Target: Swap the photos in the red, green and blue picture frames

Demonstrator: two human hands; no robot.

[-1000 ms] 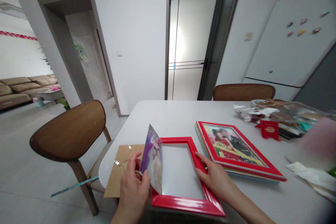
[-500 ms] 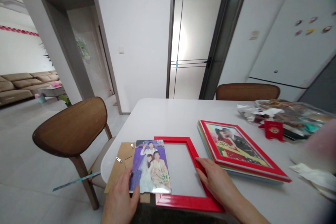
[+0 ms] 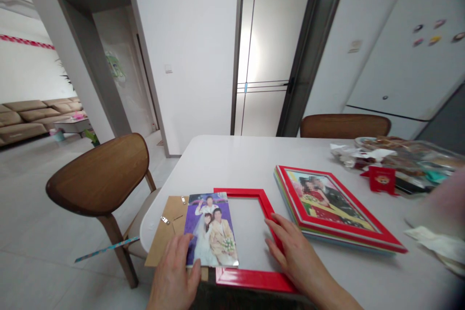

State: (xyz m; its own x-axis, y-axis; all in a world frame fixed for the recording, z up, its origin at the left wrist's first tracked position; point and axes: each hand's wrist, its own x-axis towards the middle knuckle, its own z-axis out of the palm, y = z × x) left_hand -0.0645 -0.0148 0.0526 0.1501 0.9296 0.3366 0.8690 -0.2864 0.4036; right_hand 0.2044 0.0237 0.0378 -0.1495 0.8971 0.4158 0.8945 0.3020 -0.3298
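A red frame (image 3: pixel 250 278) lies flat near the table's front edge, its opening showing the white tabletop. Over its left part rests a photo (image 3: pixel 212 232) of three people on a purple background, which also overlaps a brown backing board (image 3: pixel 162 235) with metal clips. My left hand (image 3: pixel 176 269) is on the photo's lower left edge, thumb and fingers apart. My right hand (image 3: pixel 294 252) rests on the frame's right side with its fingers spread. To the right lies a stack of framed pictures (image 3: pixel 330 198), a red one on top.
A wooden chair (image 3: pixel 101 174) stands left of the white table (image 3: pixel 232 155), another chair (image 3: pixel 345 126) behind it. At the right are a red card (image 3: pixel 382 180), crumpled tissue (image 3: pixel 345 155), plastic-wrapped items (image 3: pixel 414 152) and a blurred pink object (image 3: pixel 443 203).
My left hand has slid slightly right, further onto the photo's edge. My right hand has shifted a little left and up, its fingers reaching over the frame's inner edge.
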